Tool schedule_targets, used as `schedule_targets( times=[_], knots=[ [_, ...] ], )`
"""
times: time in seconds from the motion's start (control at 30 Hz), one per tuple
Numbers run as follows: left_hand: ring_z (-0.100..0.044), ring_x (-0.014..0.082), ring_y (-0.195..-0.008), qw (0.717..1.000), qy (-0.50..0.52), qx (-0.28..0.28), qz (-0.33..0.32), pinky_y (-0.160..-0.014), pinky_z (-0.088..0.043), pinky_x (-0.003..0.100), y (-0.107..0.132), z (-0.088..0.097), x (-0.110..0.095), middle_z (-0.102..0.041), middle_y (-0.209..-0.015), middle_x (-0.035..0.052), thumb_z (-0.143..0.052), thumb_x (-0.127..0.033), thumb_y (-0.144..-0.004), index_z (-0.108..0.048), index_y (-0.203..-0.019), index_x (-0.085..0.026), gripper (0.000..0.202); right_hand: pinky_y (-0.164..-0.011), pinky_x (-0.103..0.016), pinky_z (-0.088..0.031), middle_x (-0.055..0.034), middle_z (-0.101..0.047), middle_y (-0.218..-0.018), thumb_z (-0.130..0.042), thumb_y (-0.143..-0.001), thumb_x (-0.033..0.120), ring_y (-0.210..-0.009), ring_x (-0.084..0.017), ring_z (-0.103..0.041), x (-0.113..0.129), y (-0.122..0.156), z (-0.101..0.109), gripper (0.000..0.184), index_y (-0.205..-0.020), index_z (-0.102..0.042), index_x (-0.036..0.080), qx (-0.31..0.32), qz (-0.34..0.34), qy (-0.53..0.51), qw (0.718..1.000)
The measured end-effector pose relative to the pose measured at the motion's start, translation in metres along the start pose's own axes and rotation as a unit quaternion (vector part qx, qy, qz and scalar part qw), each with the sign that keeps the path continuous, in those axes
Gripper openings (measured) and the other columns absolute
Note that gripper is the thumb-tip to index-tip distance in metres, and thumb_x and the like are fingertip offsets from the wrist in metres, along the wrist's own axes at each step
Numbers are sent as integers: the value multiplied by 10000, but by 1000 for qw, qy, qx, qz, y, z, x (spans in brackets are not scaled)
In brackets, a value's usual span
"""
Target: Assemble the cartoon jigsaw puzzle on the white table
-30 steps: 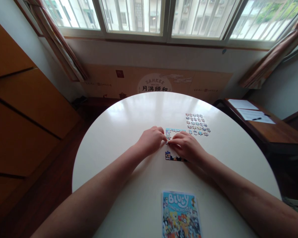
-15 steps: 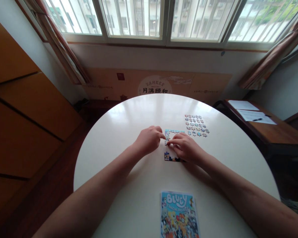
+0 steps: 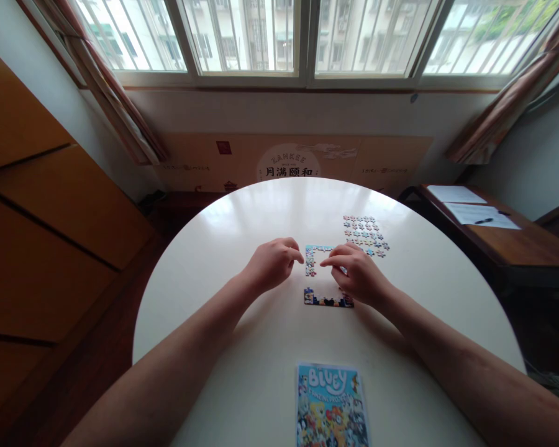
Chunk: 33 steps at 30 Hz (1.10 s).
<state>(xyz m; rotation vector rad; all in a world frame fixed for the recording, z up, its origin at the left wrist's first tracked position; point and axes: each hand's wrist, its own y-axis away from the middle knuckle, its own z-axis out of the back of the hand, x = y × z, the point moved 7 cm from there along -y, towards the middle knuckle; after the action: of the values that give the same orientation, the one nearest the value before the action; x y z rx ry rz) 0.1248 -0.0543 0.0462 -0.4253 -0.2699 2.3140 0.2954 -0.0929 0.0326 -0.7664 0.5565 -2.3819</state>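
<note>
A partly joined jigsaw puzzle border [image 3: 309, 264] lies on the white round table [image 3: 190, 261], with a gap in its left side above the dark bottom row [image 3: 328, 302]. Just left of the border is my left hand [image 3: 276, 264], index finger extended and the other fingers curled, with no piece visible in it. My right hand [image 3: 358, 273] hovers over the right part of the border and hides some of it. Its fingers are apart and I see nothing between them. Loose jigsaw pieces [image 3: 363, 233] sit in rows beyond my right hand.
A blue picture sheet marked "Bluey" [image 3: 333, 403] lies near me on the table. To the right stands a brown wooden desk [image 3: 507, 245] with papers [image 3: 479, 215] and a pen. A wooden cabinet [image 3: 41, 248] is at left, and windows are ahead.
My right hand has lifted off the left side of the border and drawn back to the right. My left fingertip has come slightly away from the border's left edge.
</note>
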Motion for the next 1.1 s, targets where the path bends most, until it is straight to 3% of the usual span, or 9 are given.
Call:
schedule_targets(
  times=[0.17,0.37,0.6,0.9,1.1],
  knots=[
    [-635,178,-780,998,-5,-53,26,-642,-462,297,0,15,13,-732,-912,33,-477,-6,-779,-731,-729,-199,323,-814,-411,-526,-50,-722,-882,-513,-810,22,-872,-240,-613,2,1,5,366,-859,-790,255,-4,7,-5,1000],
    [-480,147,-663,990,1,-139,32,-586,-362,295,-1,31,14,-591,-720,41,-416,31,-708,-608,-635,-165,284,-806,-387,-515,-23,-686,-827,-425,-747,-44,-833,-200,-624,9,2,17,411,-708,-711,248,-30,35,-60,997],
    [-439,147,-626,990,38,-134,35,-588,-321,315,-2,34,9,-523,-644,19,-439,28,-635,-566,-603,-172,239,-685,-316,-492,-24,-649,-785,-380,-719,-49,-755,-154,-614,19,2,22,381,-627,-636,218,-24,52,-96,994],
    [-454,126,-576,990,47,-126,29,-578,-301,294,-2,31,11,-528,-597,-1,-451,-2,-573,-549,-547,-168,194,-658,-306,-501,-23,-668,-777,-425,-764,-19,-710,-145,-625,16,4,20,356,-649,-666,217,-34,36,-102,994],
    [-427,129,-536,989,49,-135,26,-535,-287,304,-1,38,13,-509,-560,14,-415,-21,-612,-517,-493,-178,222,-632,-288,-487,-18,-661,-751,-379,-753,-41,-686,-131,-623,20,4,24,390,-646,-656,212,-46,55,-111,991]
  ],
)
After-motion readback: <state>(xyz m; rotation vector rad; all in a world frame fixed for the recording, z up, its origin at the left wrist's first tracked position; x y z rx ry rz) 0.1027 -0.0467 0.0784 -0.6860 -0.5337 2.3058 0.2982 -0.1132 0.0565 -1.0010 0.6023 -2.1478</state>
